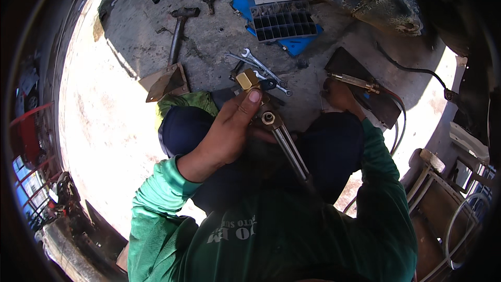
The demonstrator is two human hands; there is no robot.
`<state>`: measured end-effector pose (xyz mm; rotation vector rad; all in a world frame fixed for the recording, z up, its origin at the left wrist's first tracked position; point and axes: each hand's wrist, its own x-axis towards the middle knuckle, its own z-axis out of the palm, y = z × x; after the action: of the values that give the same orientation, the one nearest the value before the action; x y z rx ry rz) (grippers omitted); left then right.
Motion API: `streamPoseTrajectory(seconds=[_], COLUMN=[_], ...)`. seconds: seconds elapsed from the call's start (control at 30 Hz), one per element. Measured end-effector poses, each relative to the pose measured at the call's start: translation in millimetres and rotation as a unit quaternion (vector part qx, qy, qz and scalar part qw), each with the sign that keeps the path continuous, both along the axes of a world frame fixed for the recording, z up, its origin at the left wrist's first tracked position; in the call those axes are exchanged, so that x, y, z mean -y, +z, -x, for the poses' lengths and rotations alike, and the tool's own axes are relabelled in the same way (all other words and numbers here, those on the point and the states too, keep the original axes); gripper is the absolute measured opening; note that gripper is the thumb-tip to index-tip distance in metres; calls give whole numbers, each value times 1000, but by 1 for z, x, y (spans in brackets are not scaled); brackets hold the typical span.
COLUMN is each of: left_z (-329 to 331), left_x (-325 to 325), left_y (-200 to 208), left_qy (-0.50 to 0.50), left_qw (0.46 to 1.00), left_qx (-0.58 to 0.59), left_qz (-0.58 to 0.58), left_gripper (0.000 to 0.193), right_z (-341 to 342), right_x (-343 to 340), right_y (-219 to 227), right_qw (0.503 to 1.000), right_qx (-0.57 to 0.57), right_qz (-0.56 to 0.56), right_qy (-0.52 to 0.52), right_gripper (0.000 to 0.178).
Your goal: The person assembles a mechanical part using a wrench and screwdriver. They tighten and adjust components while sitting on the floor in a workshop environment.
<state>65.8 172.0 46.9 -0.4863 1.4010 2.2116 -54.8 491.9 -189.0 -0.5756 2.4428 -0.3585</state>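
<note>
My left hand is closed around the head end of a brass cutting torch, thumb pressed along it. The torch's brass hex end points away from me, and its metal tubes slant back toward my body between my knees. My right hand is low by the floor at the right, in shade, with fingers curled. A thin wire shows at its fingertips; whether they grip it is unclear. Just beyond that hand, a slim brass torch handle with hoses lies across a dark metal plate.
Several wrenches lie ahead on the concrete. Behind them sits a divided parts box on a blue case. A hammer and bent metal bracket are at left, a rusty metal part far right. Hoses run along the right.
</note>
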Motion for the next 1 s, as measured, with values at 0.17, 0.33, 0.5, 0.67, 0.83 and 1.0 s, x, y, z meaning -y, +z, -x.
streamPoseTrajectory(seconds=[0.17,0.33,0.5,0.67,0.83,1.0], left_z=[1,7,-3,-7,-6,-5], left_x=[-19,-30,-44,-57,-64,-64], left_y=[-29,-32,-37,-38,-36,-34], left_qy=[-21,-22,-22,-50,-49,-51], left_qw=[999,997,995,993,992,993], left_qx=[43,75,92,92,105,96], left_qz=[10,-2,-22,-59,-58,-46], left_gripper=[55,53,53,51,49,48], right_z=[-40,-46,-23,-21,-26,-13], right_x=[28,26,-27,-72,-52,-59], right_y=[-57,-56,-1,21,22,57], right_qw=[992,984,971,846,898,884], right_qx=[-65,-55,-54,219,60,141], right_qz=[2,25,202,390,372,334], right_qy=[-107,-169,-115,-291,-227,-294], right_gripper=[28,27,28,24,26,25])
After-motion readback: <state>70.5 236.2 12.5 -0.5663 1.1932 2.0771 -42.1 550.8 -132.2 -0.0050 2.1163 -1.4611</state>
